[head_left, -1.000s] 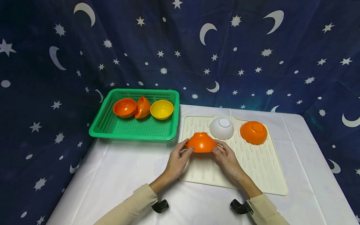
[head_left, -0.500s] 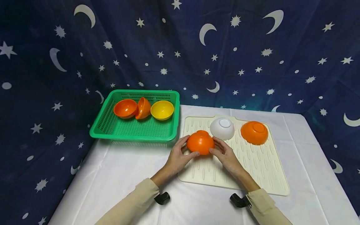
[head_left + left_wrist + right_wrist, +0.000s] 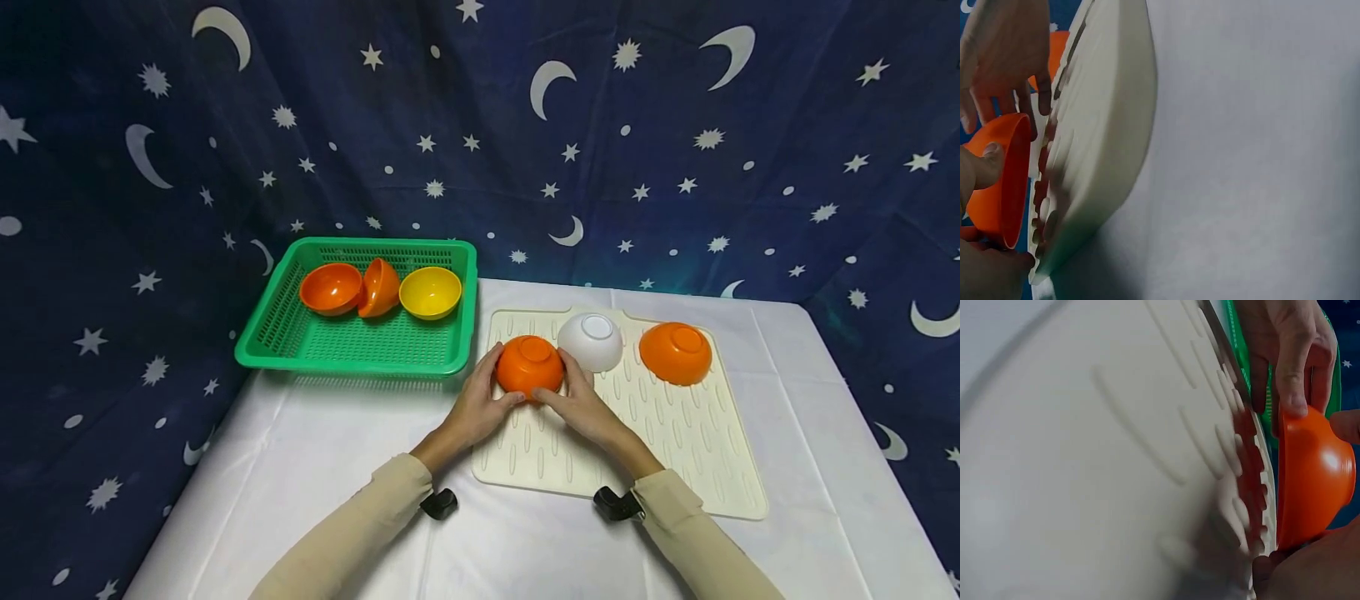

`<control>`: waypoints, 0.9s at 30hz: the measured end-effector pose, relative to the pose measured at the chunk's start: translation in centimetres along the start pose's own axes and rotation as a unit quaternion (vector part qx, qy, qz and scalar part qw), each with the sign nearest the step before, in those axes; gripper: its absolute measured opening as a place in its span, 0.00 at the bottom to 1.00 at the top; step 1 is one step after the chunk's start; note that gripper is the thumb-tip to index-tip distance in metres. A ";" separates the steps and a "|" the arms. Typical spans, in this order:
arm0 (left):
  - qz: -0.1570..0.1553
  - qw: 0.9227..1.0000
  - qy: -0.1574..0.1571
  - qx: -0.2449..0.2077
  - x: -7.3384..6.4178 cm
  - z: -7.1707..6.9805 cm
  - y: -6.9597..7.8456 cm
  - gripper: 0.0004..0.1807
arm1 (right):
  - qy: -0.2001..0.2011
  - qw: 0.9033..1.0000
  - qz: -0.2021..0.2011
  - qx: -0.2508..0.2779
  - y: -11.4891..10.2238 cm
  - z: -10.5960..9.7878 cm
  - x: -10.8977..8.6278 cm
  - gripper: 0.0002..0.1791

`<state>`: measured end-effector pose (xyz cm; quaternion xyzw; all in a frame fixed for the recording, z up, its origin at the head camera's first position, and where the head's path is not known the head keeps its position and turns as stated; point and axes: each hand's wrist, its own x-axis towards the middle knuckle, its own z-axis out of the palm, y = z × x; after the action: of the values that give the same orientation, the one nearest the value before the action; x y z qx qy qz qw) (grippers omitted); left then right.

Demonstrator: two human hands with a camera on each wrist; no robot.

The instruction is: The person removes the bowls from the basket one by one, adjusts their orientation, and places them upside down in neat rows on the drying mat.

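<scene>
An orange bowl [image 3: 530, 365], upside down, is held between both hands close over the left part of a cream drying mat [image 3: 660, 450]. My left hand [image 3: 480, 404] grips its left side, thumb at the near rim. On the opposite side my right hand [image 3: 582, 404] curls round it, its thumb also on the front. In the left wrist view the bowl [image 3: 1000, 181] has its rim facing the ridged mat, with a small gap showing. A white bowl [image 3: 591, 342] and another orange bowl [image 3: 675, 354] sit upside down along the mat's back.
A green basket [image 3: 352, 367] stands at the back left. In it are two orange bowls, one upright [image 3: 332, 289] and one tipped on its side [image 3: 380, 288], plus an upright yellow bowl [image 3: 431, 293]. A dark star-patterned curtain [image 3: 480, 125] closes off the back of the white-covered table [image 3: 322, 467].
Both hands have turned the orange bowl so its base faces more upward, moving it slightly left and back toward the mat. The basket and the other bowls stay put.
</scene>
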<state>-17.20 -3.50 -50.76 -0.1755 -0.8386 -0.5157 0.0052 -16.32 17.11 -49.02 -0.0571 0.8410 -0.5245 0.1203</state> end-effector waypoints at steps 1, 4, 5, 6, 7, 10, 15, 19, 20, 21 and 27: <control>0.001 1.000 0.000 0.003 0.2 0.0 -0.1 0.47 | 0.004 1.000 -0.004 -0.013 -0.1 0.1 0.3 0.54; 0.004 1.000 -0.001 0.017 0.7 0.1 -0.4 0.47 | 0.019 0.999 -0.012 -0.034 -0.5 0.5 1.1 0.54; 0.004 1.000 -0.003 0.022 0.9 0.1 -0.4 0.47 | 0.021 0.999 -0.014 -0.037 -0.6 0.6 1.3 0.54; 0.004 1.000 -0.005 0.026 1.0 0.1 -0.5 0.47 | 0.025 0.999 -0.014 -0.037 -0.6 0.7 1.5 0.54; 0.002 1.000 -0.007 0.027 1.2 0.1 -0.5 0.47 | 0.026 0.999 -0.014 -0.034 -0.6 0.9 1.6 0.54; -0.006 0.999 -0.013 0.032 1.5 0.2 -0.7 0.47 | 0.025 0.999 -0.024 -0.022 -0.7 1.3 1.7 0.53; -0.016 0.998 -0.017 0.050 2.0 0.4 -1.1 0.48 | 0.023 0.998 -0.049 -0.016 -0.6 2.0 1.8 0.52; -0.019 0.998 -0.007 0.066 2.2 0.6 -1.2 0.46 | 0.031 0.998 -0.047 -0.002 -0.6 2.2 1.9 0.50; -0.018 0.997 -0.004 0.069 2.3 0.7 -1.2 0.46 | 0.034 0.998 -0.044 -0.003 -0.6 2.2 1.9 0.49; -0.016 0.997 -0.001 0.074 2.3 0.7 -1.2 0.45 | 0.039 0.998 -0.042 -0.008 -0.6 2.1 1.9 0.48; -0.022 0.996 0.019 0.089 2.7 0.9 -1.0 0.44 | 0.057 0.996 -0.042 -0.048 -0.9 2.2 1.8 0.49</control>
<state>-19.93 -2.37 -51.50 -0.1460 -0.8843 -0.4427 0.0257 -17.53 14.36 -49.43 -0.0679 0.8677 -0.4903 0.0466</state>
